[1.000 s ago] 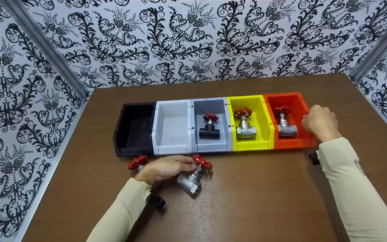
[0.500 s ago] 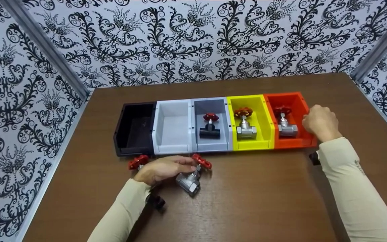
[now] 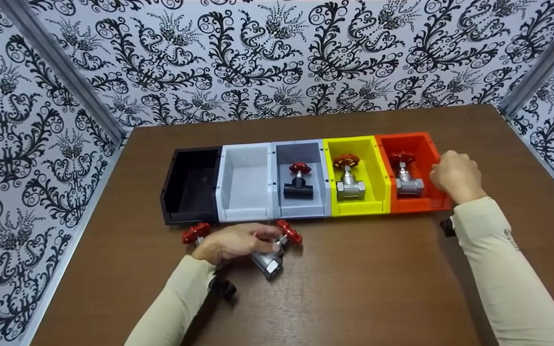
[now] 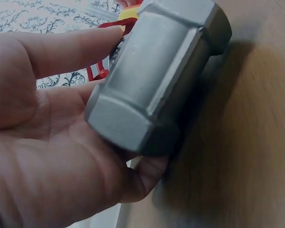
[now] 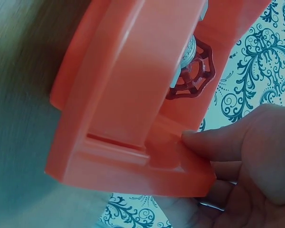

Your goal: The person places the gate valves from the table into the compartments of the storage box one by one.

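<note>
My left hand grips a metal valve with a red handwheel by its neck, low over the table. Its grey hex-ended body fills the middle of the left wrist view, with the thumb on one side and fingers behind. Another red handwheel shows left of that hand; the rest of this valve is mostly hidden. At the right end of the bin row, my right hand pinches the side wall of the orange bin between thumb and fingers. A silver valve with a dark red handwheel lies inside.
The bins stand joined in a row: black, white, grey, yellow, then orange. A black-bodied valve lies in the grey bin, a silver one in the yellow. Patterned walls enclose the brown table.
The held valve's body has turned and shifted slightly left under my left hand, its fingers reaching further round the neck. My right hand keeps its hold on the orange bin.
</note>
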{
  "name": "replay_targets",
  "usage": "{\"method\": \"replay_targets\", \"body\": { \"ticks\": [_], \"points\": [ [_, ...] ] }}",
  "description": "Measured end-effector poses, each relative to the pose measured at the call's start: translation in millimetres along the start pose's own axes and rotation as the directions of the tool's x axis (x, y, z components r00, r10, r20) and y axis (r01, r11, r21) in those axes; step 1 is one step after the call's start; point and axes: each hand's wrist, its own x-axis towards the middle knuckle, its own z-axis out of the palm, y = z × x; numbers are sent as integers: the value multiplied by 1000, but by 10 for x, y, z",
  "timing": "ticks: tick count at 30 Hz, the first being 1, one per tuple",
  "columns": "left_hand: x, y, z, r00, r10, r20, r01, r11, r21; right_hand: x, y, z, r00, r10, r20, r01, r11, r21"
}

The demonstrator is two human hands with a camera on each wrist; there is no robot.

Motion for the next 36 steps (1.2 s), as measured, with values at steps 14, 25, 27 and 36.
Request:
{"method": "replay_targets", "body": {
  "ticks": [14,25,27,36],
  "points": [
    [3,51,-40,998,-64,-29,65,998,16,10,-5,-11,1000,6,-5,-6,1000,13],
    [-5,38,-53,999,-43,4,43,999,-30,4,4,11,1000,-14,-25,15,1000,19],
    [-18,35,-64,998,-61,-7,61,998,-3,7,3,13,1000,-14,-25,15,1000,17],
    [-107,59,-122,1000,-12,22,13,999,-31,5,8,18,999,-24,-38,24,1000,8]
  ]
}}
